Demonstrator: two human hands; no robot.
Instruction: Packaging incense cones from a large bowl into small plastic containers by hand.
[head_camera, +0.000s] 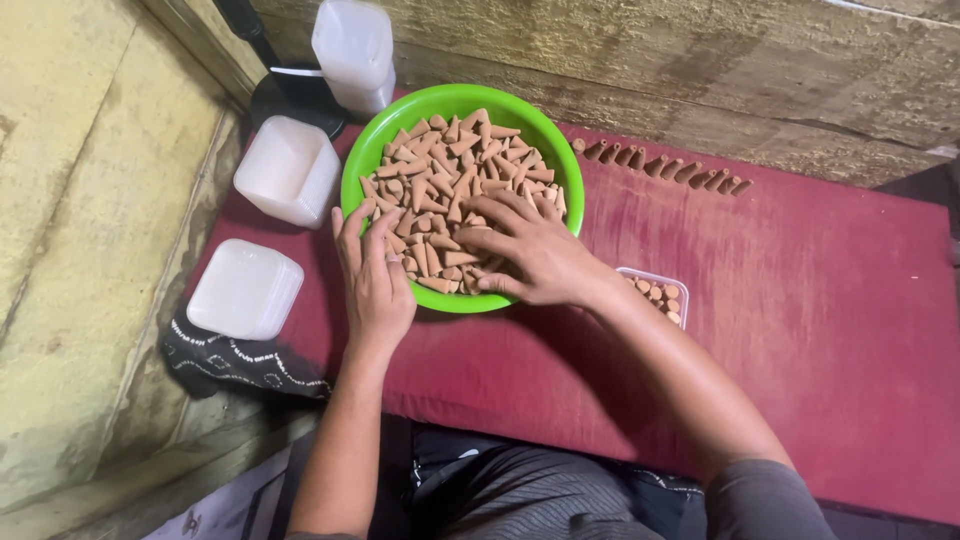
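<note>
Nearby, white tubs (288, 168), cone row (660, 166), small tray (662, 292)

Rough yellowish wall (90, 250) at left, weathered wall (700, 70) behind — perhaps concrete, dim light

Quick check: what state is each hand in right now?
Left hand: open, fingers flat on the cones at the green bowl's near rim.
Right hand: open, fingers spread on the cones, grasping nothing visible.

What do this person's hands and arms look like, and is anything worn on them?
Both the left hand and right hand are bare: no gloves, rings or watch show. The forearms are uncovered. A grey short sleeve shows at the right upper arm; the left arm's sleeve is out of view.
</note>
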